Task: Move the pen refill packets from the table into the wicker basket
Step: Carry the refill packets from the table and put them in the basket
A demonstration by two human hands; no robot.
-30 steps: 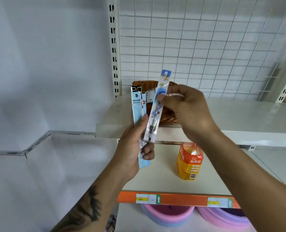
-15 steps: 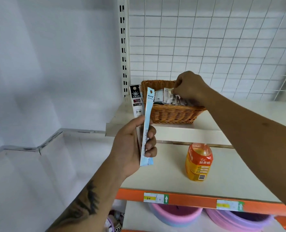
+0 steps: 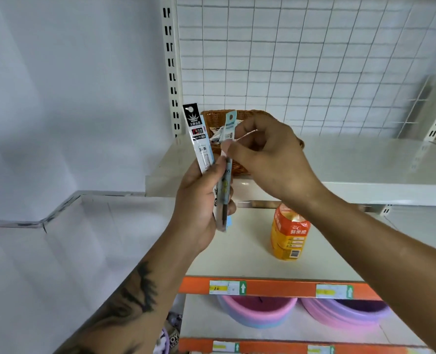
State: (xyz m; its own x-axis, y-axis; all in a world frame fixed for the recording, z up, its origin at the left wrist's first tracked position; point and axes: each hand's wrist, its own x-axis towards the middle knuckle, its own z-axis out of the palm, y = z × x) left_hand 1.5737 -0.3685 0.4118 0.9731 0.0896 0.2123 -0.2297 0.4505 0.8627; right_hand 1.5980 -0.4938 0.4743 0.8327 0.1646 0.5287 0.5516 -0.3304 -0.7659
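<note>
A: What does the left hand hold?
B: It grips two pen refill packets upright at frame centre: a black-topped packet and a light blue packet.
A: And the right hand?
B: It pinches the light blue packet near its top with thumb and forefinger.
A: Where is the wicker basket?
B: Behind both hands on the upper shelf, more packets inside. An orange bottle stands on the shelf below.

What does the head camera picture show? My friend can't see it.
A left hand holds two pen refill packets; the right hand pinches the light blue packet. Behind them sits a wicker basket on a white shelf.
</note>
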